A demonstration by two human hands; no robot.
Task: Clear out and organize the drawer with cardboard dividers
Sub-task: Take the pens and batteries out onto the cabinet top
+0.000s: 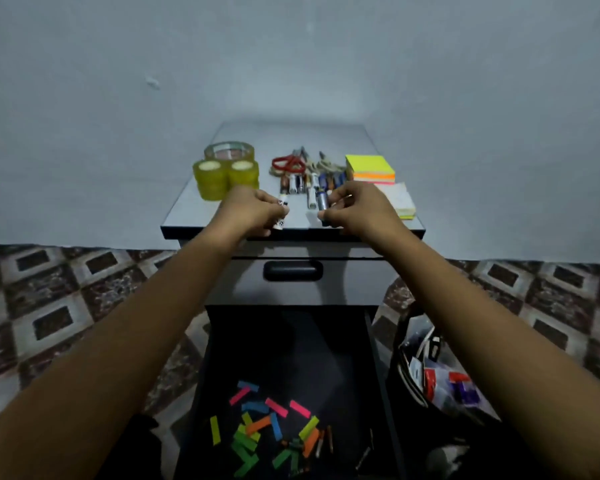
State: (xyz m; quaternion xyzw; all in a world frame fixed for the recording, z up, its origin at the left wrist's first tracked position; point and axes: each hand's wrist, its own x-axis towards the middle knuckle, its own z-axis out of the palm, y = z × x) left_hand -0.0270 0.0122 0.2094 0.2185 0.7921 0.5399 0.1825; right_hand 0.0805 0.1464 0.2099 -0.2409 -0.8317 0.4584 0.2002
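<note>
An open dark drawer (pixel 371 341) lies below me, with several coloured paper strips (pixel 257 424) scattered on its bottom and a few small sticks near them. On the cabinet top (pixel 291 133), my left hand (pixel 253 209) is shut on a small white battery-like cylinder (pixel 282 211). My right hand (pixel 354 207) pinches a blue-grey battery (pixel 322 202) at the top's front edge. Behind the hands lie a row of batteries and pens (pixel 302 183) and red-handled scissors (pixel 288 162).
Yellowish tape rolls (pixel 222 174) stand at the top's left, sticky-note blocks (pixel 369 168) and a pale notepad (pixel 400 199) at its right. A closed drawer with a black handle (pixel 293 270) sits under the top. A dark bag of wrappers (pixel 437 372) stands on the patterned floor at right.
</note>
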